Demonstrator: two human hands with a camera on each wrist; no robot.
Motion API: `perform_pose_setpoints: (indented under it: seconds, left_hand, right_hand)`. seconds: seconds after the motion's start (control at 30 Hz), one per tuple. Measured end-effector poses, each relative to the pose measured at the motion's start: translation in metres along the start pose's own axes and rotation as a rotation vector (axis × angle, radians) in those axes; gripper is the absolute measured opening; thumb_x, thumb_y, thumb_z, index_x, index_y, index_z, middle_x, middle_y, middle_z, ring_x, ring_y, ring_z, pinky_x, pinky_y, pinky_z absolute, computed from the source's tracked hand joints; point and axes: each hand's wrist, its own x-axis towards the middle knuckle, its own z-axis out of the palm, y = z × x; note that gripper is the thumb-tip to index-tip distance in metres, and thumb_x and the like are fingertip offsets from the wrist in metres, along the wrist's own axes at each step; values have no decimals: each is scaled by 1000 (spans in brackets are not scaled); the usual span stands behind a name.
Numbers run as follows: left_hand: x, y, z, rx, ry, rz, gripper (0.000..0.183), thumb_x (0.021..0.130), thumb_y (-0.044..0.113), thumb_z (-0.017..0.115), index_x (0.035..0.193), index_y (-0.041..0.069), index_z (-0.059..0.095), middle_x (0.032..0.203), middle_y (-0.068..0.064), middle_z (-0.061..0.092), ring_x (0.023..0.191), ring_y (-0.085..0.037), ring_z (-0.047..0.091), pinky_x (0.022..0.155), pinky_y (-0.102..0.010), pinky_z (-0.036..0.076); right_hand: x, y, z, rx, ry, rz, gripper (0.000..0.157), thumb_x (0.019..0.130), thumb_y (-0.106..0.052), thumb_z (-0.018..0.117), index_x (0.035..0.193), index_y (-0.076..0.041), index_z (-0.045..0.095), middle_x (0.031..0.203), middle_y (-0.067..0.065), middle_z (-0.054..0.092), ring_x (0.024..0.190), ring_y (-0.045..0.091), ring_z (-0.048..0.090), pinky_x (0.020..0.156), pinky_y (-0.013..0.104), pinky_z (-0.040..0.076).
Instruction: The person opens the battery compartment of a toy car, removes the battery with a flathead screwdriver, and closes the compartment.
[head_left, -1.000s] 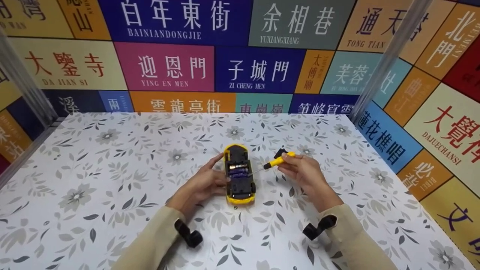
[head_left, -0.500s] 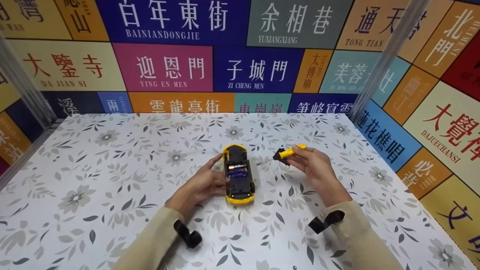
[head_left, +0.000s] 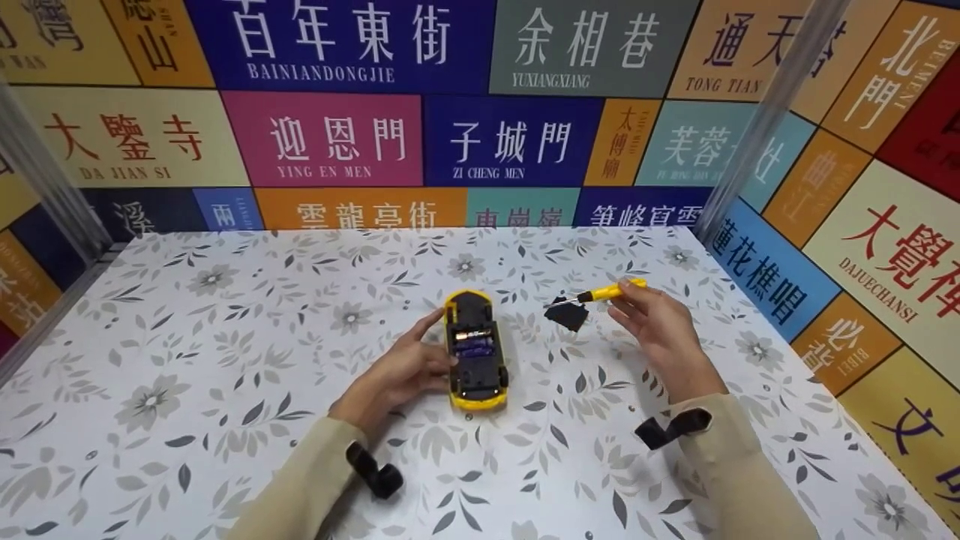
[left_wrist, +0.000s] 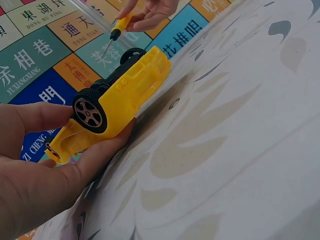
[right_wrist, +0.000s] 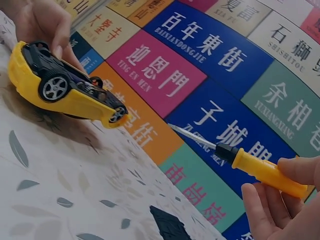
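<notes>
A yellow toy car (head_left: pixel 478 375) lies upside down, its black underside up and its battery bay uncovered, with batteries (head_left: pixel 474 343) inside. My left hand (head_left: pixel 405 367) grips the car by its left side; the left wrist view shows thumb and fingers about the yellow body (left_wrist: pixel 125 95). To the right, my right hand (head_left: pixel 660 330) pinches the yellow handle of a screwdriver (right_wrist: pixel 260 167) between thumb and fingers. The screwdriver's shaft points left, away from the car. Below it a black plastic cover (head_left: pixel 568 315) lies on the table.
The table (head_left: pixel 225 345) has a white cloth with grey leaves and flowers. Behind it stands a wall of coloured sign panels (head_left: pixel 322 139), with clear posts (head_left: pixel 772 112) at the corners. A tiny dark speck, perhaps a screw (head_left: pixel 631 409), lies near the right wrist.
My right hand has drawn the screwdriver away from the battery bay, up and to the right, past the black cover. The left hand and the toy car have stayed in place.
</notes>
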Motion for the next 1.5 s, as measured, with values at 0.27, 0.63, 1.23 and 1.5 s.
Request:
perform_pose_setpoints:
  seconds: [0.27,0.63,1.23,1.5]
  left_hand:
    - [2,-2,0,-2,-21,12,99,83,-18,51,162,28,13,66,-1,54,64,-14,57,71,-41,60]
    - [2,-1,-2,4,-19,3,99,83,-18,52,161,30,14,69,-2,56,63,-16,61,71,-40,61]
    - [1,-3,-2,9,-59,41,98,84,-18,51,162,23,9,76,-4,62,73,-17,64,73,-40,61]
    - [0,-1,-2,9,-47,32,98,84,-17,52,162,26,10,78,-5,62,73,-17,64,74,-40,61]
  right_hand:
    - [9,-10,-24,123,86,-28,21,87,-4,75,105,-10,66,94,0,67,91,12,61,86,24,61]
    - [26,-13,-48,198,182,-48,20,85,0,76,101,-8,67,90,4,70,89,13,68,86,25,61]
    - [43,0,-68,-276,338,-96,25,93,-17,71,109,-17,52,86,-6,67,85,7,71,81,19,60]
    - [50,4,-77,-737,372,-75,53,95,-29,67,141,-7,51,107,1,60,79,7,63,75,18,58]
